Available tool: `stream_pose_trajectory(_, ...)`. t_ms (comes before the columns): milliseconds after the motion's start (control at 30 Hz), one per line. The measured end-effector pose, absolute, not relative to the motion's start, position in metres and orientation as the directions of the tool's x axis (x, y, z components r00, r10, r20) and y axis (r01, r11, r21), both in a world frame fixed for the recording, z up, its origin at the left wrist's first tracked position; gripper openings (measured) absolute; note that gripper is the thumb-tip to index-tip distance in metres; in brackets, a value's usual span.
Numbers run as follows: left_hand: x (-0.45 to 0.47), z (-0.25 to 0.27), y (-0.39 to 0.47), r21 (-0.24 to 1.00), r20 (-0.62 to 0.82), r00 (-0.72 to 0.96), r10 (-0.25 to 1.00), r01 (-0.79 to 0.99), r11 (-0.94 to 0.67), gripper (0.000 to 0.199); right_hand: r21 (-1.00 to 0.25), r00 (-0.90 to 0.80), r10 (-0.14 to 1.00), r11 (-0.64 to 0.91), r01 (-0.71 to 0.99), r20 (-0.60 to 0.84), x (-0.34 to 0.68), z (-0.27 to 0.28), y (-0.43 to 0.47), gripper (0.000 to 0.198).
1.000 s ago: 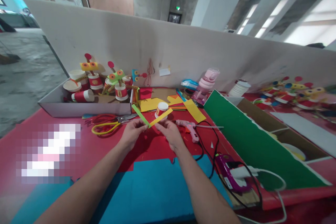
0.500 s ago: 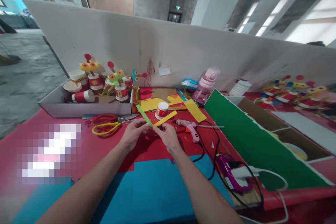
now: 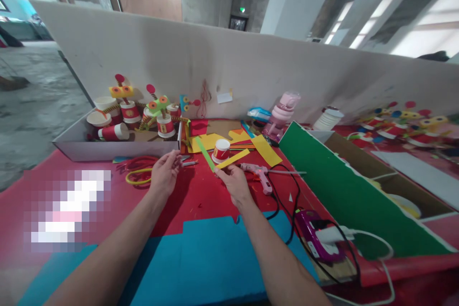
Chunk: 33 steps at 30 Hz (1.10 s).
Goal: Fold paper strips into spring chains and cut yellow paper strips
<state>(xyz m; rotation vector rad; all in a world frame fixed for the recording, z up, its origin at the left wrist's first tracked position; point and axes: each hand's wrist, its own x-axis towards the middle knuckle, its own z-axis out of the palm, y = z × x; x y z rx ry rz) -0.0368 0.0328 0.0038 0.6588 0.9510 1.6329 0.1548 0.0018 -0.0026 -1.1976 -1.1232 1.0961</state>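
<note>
My right hand (image 3: 234,184) pinches two paper strips where their ends meet in a V. The green paper strip (image 3: 205,153) points up and left, and the yellow paper strip (image 3: 233,158) points up and right. Just behind them stands a red-and-white paper cup (image 3: 221,150). My left hand (image 3: 165,172) is apart from the strips, over the scissors, with its fingers loosely bent and nothing visible in them. It covers much of the scissors, whose yellow handle (image 3: 138,177) shows beside it. A pink glue gun (image 3: 258,173) lies right of my right hand.
A white box (image 3: 118,149) with paper-cup figures stands at the back left. Yellow paper (image 3: 267,150) lies behind the glue gun. A green-sided box (image 3: 322,186) and a purple power strip (image 3: 315,239) with cables are on the right. Blue sheeting (image 3: 201,258) lies in front.
My left hand has let go of the strips and moved left to the scissors. My right hand has shifted slightly right, still holding the strips.
</note>
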Motion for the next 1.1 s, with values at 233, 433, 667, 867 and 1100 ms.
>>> stream_pose_trajectory(233, 0.001, -0.005, 0.002, 0.964, -0.026, 0.159, 0.987, -0.258, 0.067, 0.030, -0.954, 0.121, 0.993, 0.026, -0.297, -0.011, 0.137, -0.010, -0.001, 0.030)
stream_pose_trajectory(433, 0.003, -0.004, -0.001, 0.955, -0.031, 0.089, 0.996, -0.291, 0.056, 0.026, -0.969, 0.044, 0.999, 0.031, -0.247, 0.021, 0.132, -0.015, -0.005, 0.032)
stream_pose_trajectory(667, -0.001, -0.005, 0.006, 0.943, 0.007, 0.016, 1.000, -0.332, -0.001, 0.024, -0.946, -0.036, 0.999, -0.026, -0.324, -0.015, 0.140, -0.006, -0.003, 0.026)
stream_pose_trajectory(867, 0.000, -0.003, 0.004, 0.956, 0.036, 0.069, 0.997, -0.293, -0.014, 0.022, -0.916, -0.053, 0.998, -0.064, -0.397, -0.047, 0.140, -0.002, -0.004, 0.025)
stream_pose_trajectory(1100, 0.001, -0.002, 0.004, 0.964, 0.033, 0.023, 0.999, -0.266, -0.026, 0.024, -0.930, -0.078, 0.997, -0.048, -0.365, -0.021, 0.137, -0.006, -0.004, 0.030)
